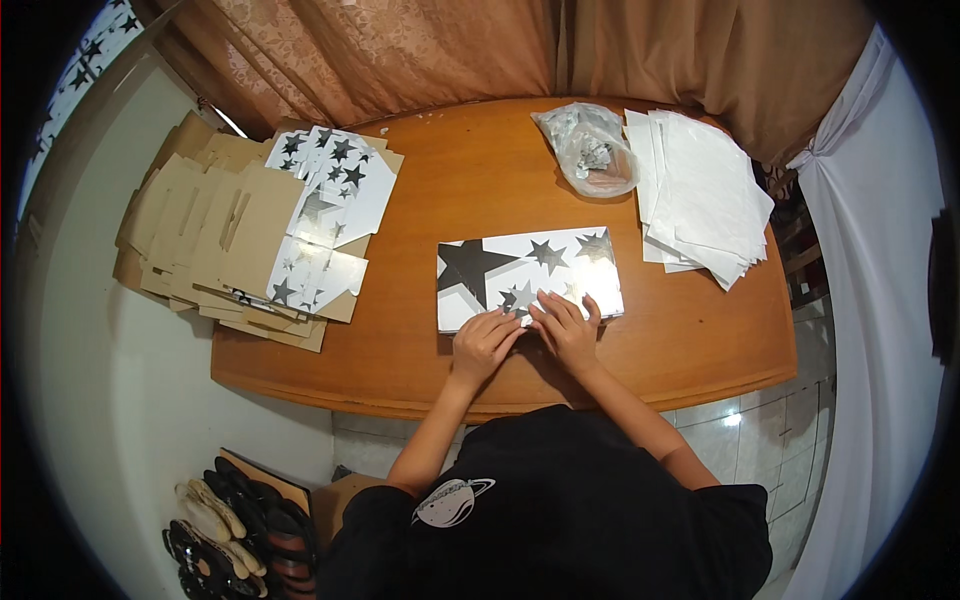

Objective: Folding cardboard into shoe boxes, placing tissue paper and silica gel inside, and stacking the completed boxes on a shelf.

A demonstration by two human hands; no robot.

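Head view: box point(530, 272) on the table point(450, 170), toward its near edge.
Box: oblong, glossy white, black and silver stars.
Left hand point(482, 342): fingers bent at box's near edge; can't tell if gripping.
Right hand point(567, 328): fingers slightly spread on box top; grip unclear.

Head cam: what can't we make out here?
All in the head view:
Inside of the star-patterned box: hidden by its top.
Thumbs and exact grip: hidden behind the left hand and right hand.
Contents of the plastic bag: obscured by its crumpled film.
Lower white sheets: covered by the top sheet.
Footwear: partly cut off by the lower edge.
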